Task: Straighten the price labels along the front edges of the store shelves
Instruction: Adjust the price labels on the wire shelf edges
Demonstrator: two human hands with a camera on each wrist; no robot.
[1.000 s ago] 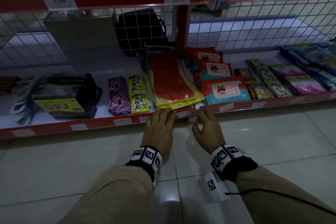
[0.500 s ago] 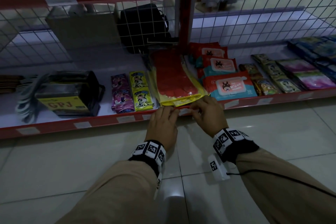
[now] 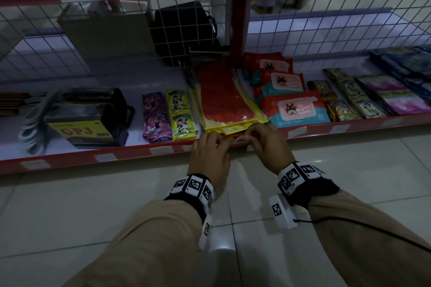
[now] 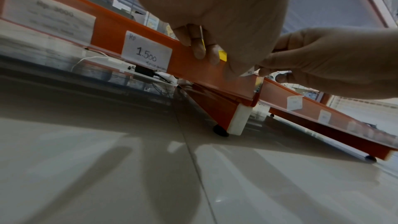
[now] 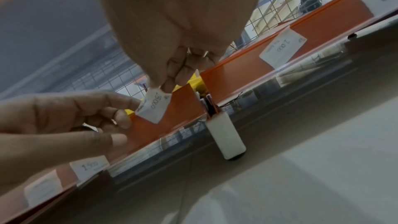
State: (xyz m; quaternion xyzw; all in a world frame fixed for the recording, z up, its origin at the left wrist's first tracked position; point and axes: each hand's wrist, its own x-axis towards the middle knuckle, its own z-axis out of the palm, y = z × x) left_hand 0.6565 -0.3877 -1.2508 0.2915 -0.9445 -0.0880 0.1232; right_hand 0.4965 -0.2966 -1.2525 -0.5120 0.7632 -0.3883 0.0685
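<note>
Right hand pinches the tilted white price label at the bottom shelf's red front edge; left hand, fingers curled, touches its other end

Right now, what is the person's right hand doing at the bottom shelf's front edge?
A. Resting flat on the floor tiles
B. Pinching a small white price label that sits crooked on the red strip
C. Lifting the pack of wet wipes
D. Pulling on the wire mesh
B: in the right wrist view the right hand pinches the top of a tilted price label against the red strip, while the left hand touches its other side.
</note>
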